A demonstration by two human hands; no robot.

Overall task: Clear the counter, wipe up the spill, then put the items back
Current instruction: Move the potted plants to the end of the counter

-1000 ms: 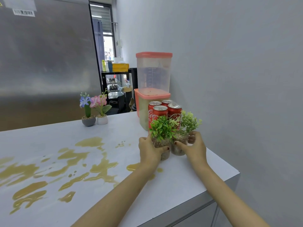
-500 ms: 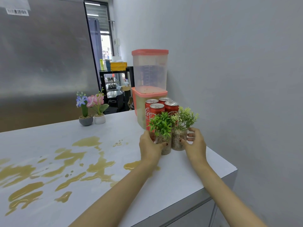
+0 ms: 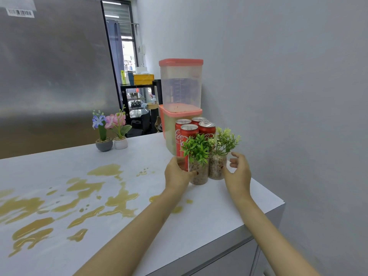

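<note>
**Clearing step: plant jars parked at far right corner**

Reads as clearing phase: spill (image 3: 79,196) unwiped over left and middle of counter (image 3: 219,216). Grips left plant jar (image 3: 199,174) with left hand (image 3: 177,176), thumb across near glass. Touches right plant jar (image 3: 216,168) with thumb of right hand (image 3: 238,172) only; other fingers spread, off the glass, grasping nothing. Has both jars upright on counter, touching each other, just in front of cola cans (image 3: 189,132) and stacked pink-lidded containers (image 3: 181,86), near right wall.

Next, probably: let go of left jar, shift two small flower pots (image 3: 111,142) from far edge if needed, then fetch a cloth. No cloth in view.

Left fingertips hidden behind jar; cannot tell contact with can. Can count hard to read. Jar bases partly covered by hands. Forearms cut off at bottom edge.
</note>
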